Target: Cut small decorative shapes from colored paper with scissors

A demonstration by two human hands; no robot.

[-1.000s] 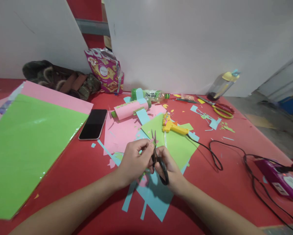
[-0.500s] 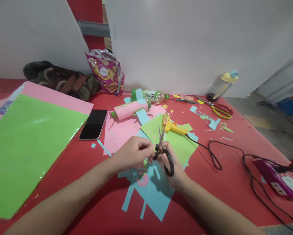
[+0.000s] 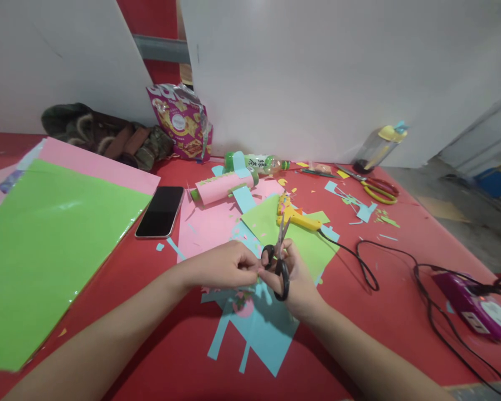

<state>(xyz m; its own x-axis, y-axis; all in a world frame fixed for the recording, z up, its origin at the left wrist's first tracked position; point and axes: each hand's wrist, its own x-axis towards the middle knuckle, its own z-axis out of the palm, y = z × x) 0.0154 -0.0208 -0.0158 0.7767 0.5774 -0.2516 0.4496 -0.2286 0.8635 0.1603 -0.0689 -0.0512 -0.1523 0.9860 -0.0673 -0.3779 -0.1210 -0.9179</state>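
Note:
Black-handled scissors [image 3: 281, 245] hang on my right hand [image 3: 298, 281], blades slightly apart and pointing away from me. The right thumb reaches toward my left hand [image 3: 229, 266], and the fingertips meet. My left fingers are pinched together; whatever is between them is too small or hidden to make out. Below the hands lie blue paper [image 3: 271, 334] and a pink paper circle [image 3: 244, 307] with green bits by it. Just beyond the scissors, a yellow glue gun [image 3: 298, 217] rests on green paper [image 3: 321, 253].
A phone [image 3: 160, 211] and large green sheets [image 3: 62, 262] lie at left. Behind are a pink-wrapped roll [image 3: 220, 187], a green bottle [image 3: 258, 163] and a snack bag [image 3: 181, 122]. Red-and-yellow-handled scissors [image 3: 379, 189], a cup [image 3: 379, 147] and a purple power strip [image 3: 476, 306] with cables are at right.
My hands have come together at the fingertips. The scissors have turned in my right hand and shifted slightly right and down. Everything else on the table looks unmoved.

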